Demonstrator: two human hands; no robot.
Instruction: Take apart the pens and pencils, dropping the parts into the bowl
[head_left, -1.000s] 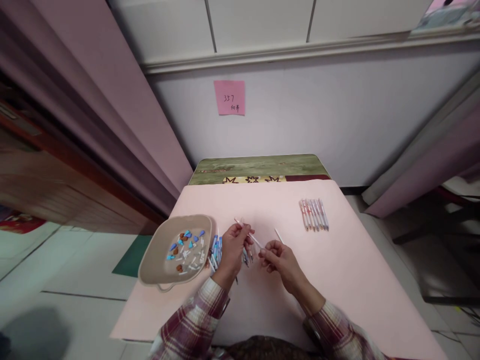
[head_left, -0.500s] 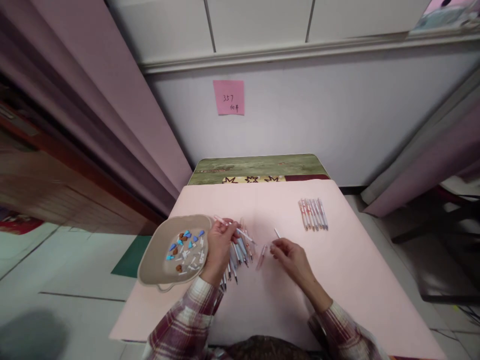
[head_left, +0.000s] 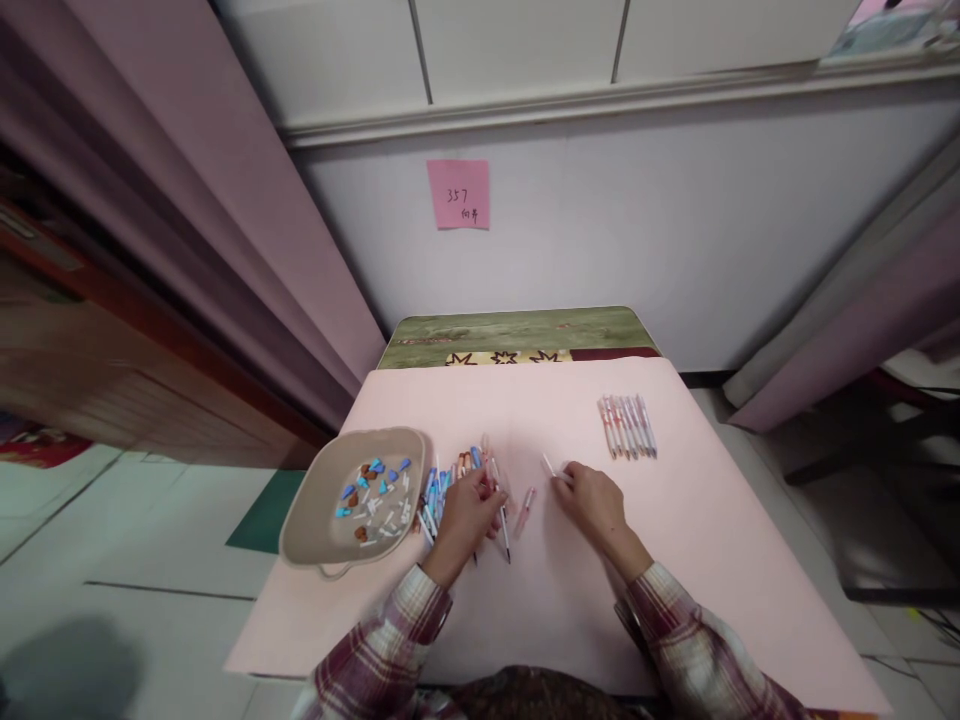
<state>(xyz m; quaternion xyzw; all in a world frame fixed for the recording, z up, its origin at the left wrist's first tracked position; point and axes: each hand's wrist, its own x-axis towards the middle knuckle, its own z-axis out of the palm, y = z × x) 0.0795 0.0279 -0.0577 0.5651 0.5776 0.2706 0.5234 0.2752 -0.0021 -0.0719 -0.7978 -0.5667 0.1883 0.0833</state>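
My left hand (head_left: 466,512) is closed on a slim pen (head_left: 505,532), its dark tip pointing down toward me. Beneath and beside that hand lies a loose pile of pens (head_left: 435,490) in blue, white and brown; part of it is hidden by the fingers. My right hand (head_left: 596,505) pinches a small white stick (head_left: 550,464), too small to make out further. Between the two hands, a clear pinkish pen barrel (head_left: 527,506) rests on the pink tabletop (head_left: 540,620).
A beige bin (head_left: 300,520) at the left holds blue and brown caps and short white sticks. Several pens (head_left: 627,428) lie side by side at the right back. Behind the pink cover is a green patterned strip (head_left: 517,330), then the wall with a pink note (head_left: 458,195).
My left hand has moved right and slightly down, and its pen has turned so the tip points toward me. My right hand has shifted a little right, still with the white stick.
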